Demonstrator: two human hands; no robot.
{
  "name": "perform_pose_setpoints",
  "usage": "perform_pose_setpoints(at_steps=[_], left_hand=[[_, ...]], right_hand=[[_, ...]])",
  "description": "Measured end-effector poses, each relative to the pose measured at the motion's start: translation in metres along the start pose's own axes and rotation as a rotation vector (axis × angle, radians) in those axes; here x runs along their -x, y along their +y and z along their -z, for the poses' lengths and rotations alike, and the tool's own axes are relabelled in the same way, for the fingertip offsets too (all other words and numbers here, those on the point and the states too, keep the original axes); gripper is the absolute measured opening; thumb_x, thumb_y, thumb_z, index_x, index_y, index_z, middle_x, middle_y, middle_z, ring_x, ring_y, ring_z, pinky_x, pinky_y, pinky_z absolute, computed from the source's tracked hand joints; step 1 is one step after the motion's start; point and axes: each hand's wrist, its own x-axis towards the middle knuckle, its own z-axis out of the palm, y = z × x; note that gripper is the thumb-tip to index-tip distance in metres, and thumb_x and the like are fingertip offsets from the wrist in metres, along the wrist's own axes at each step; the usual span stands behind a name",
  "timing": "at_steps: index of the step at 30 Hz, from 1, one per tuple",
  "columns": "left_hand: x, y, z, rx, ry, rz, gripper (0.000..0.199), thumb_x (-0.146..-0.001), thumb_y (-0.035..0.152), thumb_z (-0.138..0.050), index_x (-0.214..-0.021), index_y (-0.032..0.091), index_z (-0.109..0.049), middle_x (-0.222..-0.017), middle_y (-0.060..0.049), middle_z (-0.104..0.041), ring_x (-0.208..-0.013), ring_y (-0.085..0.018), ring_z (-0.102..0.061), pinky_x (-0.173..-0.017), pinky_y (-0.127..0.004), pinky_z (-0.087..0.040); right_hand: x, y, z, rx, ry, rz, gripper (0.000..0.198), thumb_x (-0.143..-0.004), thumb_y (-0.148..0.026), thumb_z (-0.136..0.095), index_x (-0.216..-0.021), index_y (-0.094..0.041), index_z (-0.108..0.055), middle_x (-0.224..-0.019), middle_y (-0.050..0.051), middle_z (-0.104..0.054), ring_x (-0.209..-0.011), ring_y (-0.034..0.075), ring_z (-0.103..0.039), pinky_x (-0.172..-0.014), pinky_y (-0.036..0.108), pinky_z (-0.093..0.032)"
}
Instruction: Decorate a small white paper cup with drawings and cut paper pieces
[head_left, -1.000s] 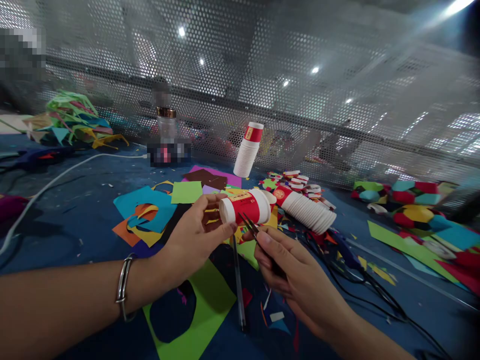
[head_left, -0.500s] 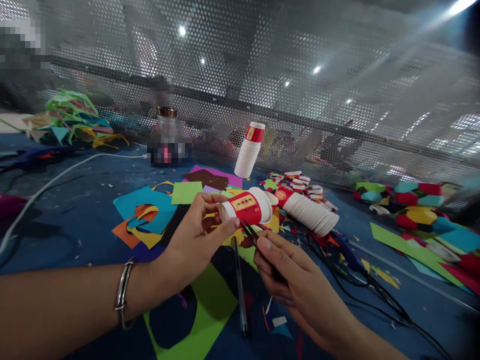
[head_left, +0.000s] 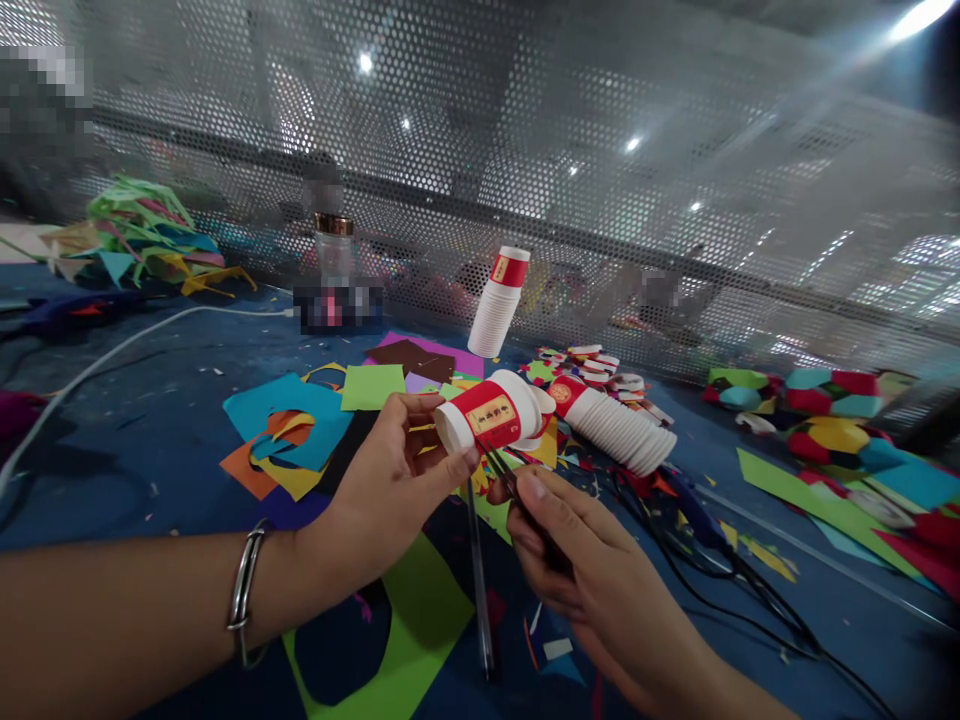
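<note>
A white paper cup (head_left: 517,400) with a red printed band lies sideways in the air, its wide rim turned to the right and away. My left hand (head_left: 397,470) is closed on it, thumb below and fingers behind. My right hand (head_left: 577,560) is closed around dark, slim-bladed scissors (head_left: 501,468); their handles are mostly hidden in the palm. The blade tips meet the lower side of the cup near my left thumb. Below the hands, a dark pen (head_left: 480,590) lies by a green paper sheet (head_left: 431,610) with a hole cut in it.
A stack of cups (head_left: 615,425) lies to the right; another stack (head_left: 496,305) stands at the back. Coloured paper (head_left: 285,405) lies left. A glue gun (head_left: 697,510) with black cable is right, near paper-covered pieces (head_left: 832,440). A perforated metal screen (head_left: 420,180) rises behind.
The cup has turned a little in my left hand, so its printed label now faces more toward me. The scissors' blades look slightly more spread against it.
</note>
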Motion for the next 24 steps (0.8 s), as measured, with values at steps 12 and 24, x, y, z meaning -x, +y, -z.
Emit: perform_pose_setpoints(at_steps=[12, 24], left_hand=[[0.0014, -0.0015, -0.0005, -0.069, 0.039, -0.041, 0.044, -0.078, 0.024, -0.079, -0.107, 0.022, -0.046, -0.114, -0.007, -0.065, -0.107, -0.022, -0.068, -0.090, -0.039, -0.058], [0.0001, -0.0006, 0.0070, -0.210, 0.031, -0.143, 0.048, -0.075, 0.019, -0.078, -0.110, 0.023, -0.044, -0.116, -0.008, -0.061, -0.107, -0.026, -0.067, -0.089, -0.045, -0.059]], right_hand=[[0.0032, 0.0033, 0.0023, -0.011, -0.013, -0.030, 0.037, -0.096, -0.052, -0.059, -0.078, -0.019, -0.054, -0.064, -0.008, -0.037, -0.043, 0.002, -0.022, -0.038, 0.018, -0.013], [0.0029, 0.0029, -0.0008, -0.060, -0.012, -0.083, 0.036, -0.094, -0.050, -0.062, -0.078, -0.019, -0.053, -0.062, -0.008, -0.038, -0.042, 0.001, -0.019, -0.038, 0.019, -0.009]])
